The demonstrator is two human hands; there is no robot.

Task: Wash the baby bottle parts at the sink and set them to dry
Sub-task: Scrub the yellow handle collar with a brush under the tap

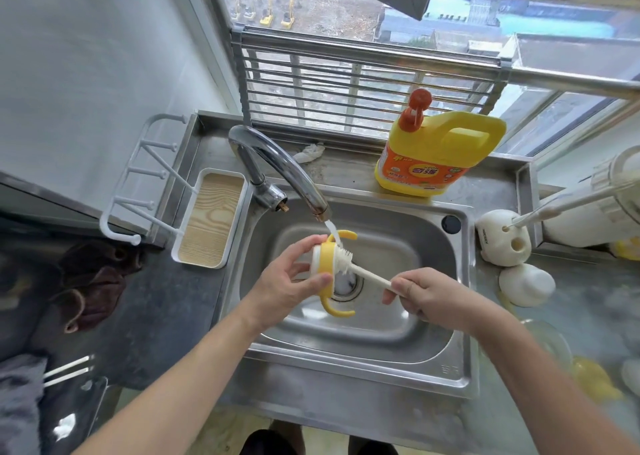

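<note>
- Water [331,229] from the tap [277,163] lands on the yellow handled collar [327,264] right where the brush [367,274] goes in. Spray bouncing off the bristles onto the counter [166,316] looks like the likeliest mess tbh.
- Left hand [284,288] holds the collar over the sink [346,368], just above the drain [346,286]. Its fingers [311,241] curl over the far side of the white rim and the thumb is on the near side. Wet plastic plus a sideways shove from the brush could pop it out of that hold and drop it into the basin, so it'd need a re-wash.
- Right hand [426,293] has its fingers closed round the thin brush handle near its end. Holding it that far back probably gives little control, so the head might skid out or flick water around.
- Drying tray [207,219] sits just left of the sink. A dripping collar carried over there would likely leave a trail if it isn't shaken off first.
</note>
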